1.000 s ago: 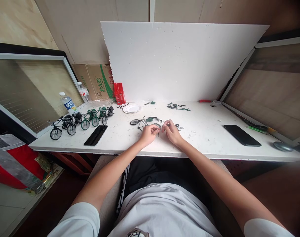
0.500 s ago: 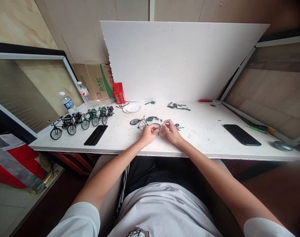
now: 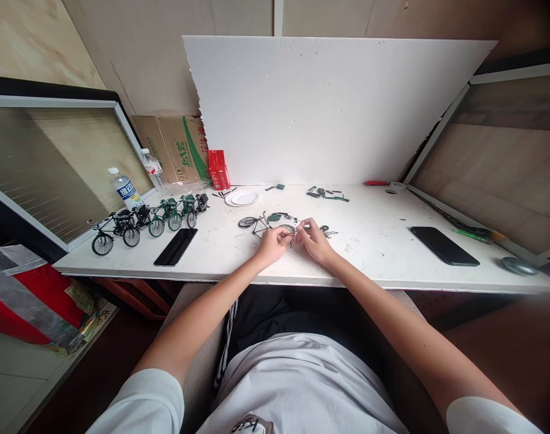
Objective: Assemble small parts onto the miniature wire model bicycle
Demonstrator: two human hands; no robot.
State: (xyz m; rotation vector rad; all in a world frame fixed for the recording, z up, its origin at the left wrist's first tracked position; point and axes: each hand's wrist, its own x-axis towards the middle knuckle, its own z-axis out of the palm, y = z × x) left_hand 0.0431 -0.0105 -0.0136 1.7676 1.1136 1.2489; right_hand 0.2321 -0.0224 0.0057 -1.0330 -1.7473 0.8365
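My left hand [image 3: 271, 246] and my right hand [image 3: 315, 241] meet over the front middle of the white table [image 3: 369, 253], fingertips pinched together on a small wheel [image 3: 287, 229] of a half-built model bicycle [image 3: 257, 224]. The bicycle's frame and front wheel lie on the table just left of my fingers. A green part [image 3: 275, 217] and other small dark parts [image 3: 324, 230] sit close behind my hands.
Several finished model bicycles [image 3: 143, 222] stand at the left with a black tray [image 3: 176, 247] in front. Two water bottles [image 3: 125, 190], a red box [image 3: 218, 170], a white plate [image 3: 242, 198], loose parts [image 3: 325, 194], a phone [image 3: 444, 246] and a white foam board [image 3: 329, 108] surround the work spot.
Hands stay pinched on the small wheel in nearly the same place; only a slight shift of the view.
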